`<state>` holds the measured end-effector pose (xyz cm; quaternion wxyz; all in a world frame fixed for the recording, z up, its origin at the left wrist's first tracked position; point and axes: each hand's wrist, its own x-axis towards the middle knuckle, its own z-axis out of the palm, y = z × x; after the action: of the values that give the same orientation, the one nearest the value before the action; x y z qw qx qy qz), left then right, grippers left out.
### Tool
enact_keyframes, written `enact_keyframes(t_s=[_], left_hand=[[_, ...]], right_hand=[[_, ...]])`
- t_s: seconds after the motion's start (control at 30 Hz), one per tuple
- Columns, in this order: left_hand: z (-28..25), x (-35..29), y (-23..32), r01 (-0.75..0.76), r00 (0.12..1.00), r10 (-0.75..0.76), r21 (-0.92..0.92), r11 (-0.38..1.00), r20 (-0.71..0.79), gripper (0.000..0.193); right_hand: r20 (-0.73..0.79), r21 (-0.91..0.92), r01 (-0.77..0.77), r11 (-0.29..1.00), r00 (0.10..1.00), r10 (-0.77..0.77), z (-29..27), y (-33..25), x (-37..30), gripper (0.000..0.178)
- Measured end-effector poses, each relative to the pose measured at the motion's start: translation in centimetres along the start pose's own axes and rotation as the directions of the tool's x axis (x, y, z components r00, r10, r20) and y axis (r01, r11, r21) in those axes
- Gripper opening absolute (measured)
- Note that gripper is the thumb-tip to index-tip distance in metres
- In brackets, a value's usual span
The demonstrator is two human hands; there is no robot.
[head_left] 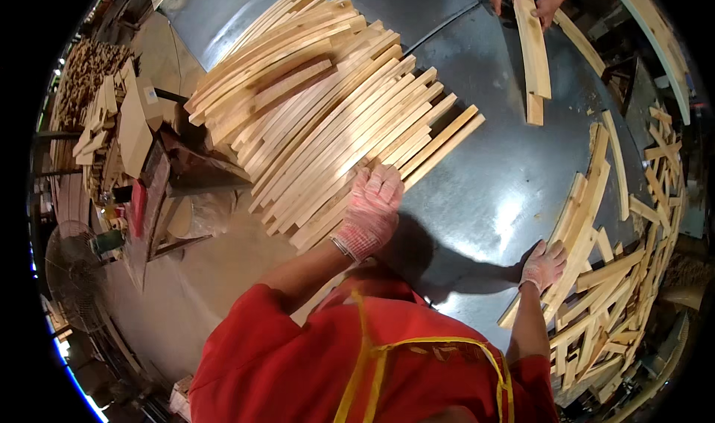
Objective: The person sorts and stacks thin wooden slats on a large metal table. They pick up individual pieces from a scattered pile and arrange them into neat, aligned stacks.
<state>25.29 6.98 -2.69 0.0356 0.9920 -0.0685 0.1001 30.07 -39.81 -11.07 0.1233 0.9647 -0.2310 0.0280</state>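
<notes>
My left hand [372,208], in a whitish-red work glove, lies on the near side of a broad row of wooden strips [328,155] on the metal table. Its fingers are stretched out over the strips; the palm's underside is hidden. To the right, my gloved right hand [544,265] rests with fingers apart against the edge of some longer wooden boards [579,233]. It does not visibly wrap round any of them. At the far side, another person's hands [547,7] hold wooden pieces [532,47] above the table.
Loose wooden offcuts [611,304] lie in a jumbled pile along the right edge. The grey metal table [477,192] has a seam across it. At the left stand a fan [73,274], a red object [138,208] and a stack of wood pieces [89,73].
</notes>
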Motion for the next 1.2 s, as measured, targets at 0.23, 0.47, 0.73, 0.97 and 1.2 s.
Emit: enact_keyframes(t_s=[0.23, 0.47, 0.73, 0.97, 1.2], left_hand=[[-0.7, -4.2, -1.2, 0.026, 0.997, -0.022, -0.070, 0.997, 0.067, 0.046], [-1.2, -2.7, -1.3, -0.212, 0.968, 0.215, -0.037, 0.977, 0.133, 0.038], [-2.3, 0.9, -3.3, 0.142, 0.966, 0.026, -0.612, 0.778, 0.256, 0.055], [-5.4, 15.0, -2.3, 0.603, 0.789, -0.004, -0.775, -0.188, 0.615, 0.050], [1.9, 20.5, 2.4, 0.579, 0.751, -0.031, -0.681, -0.449, 0.659, 0.050]], right_hand=[[-0.056, 0.308, 0.154, 0.939, 0.988, -0.144, -6.3, -2.6, -1.2, 0.076], [0.098, 0.791, 0.289, 0.539, 0.809, -0.579, -11.1, -13.2, -12.6, 0.070], [0.167, 0.713, 0.121, 0.691, 0.927, -0.336, -9.8, -7.6, -7.8, 0.062], [-0.169, 0.465, 0.412, 0.784, 0.910, -0.377, -5.3, -7.0, -9.3, 0.052], [-0.155, 0.490, 0.383, 0.783, 0.922, -0.353, -4.9, -6.8, -9.6, 0.053]])
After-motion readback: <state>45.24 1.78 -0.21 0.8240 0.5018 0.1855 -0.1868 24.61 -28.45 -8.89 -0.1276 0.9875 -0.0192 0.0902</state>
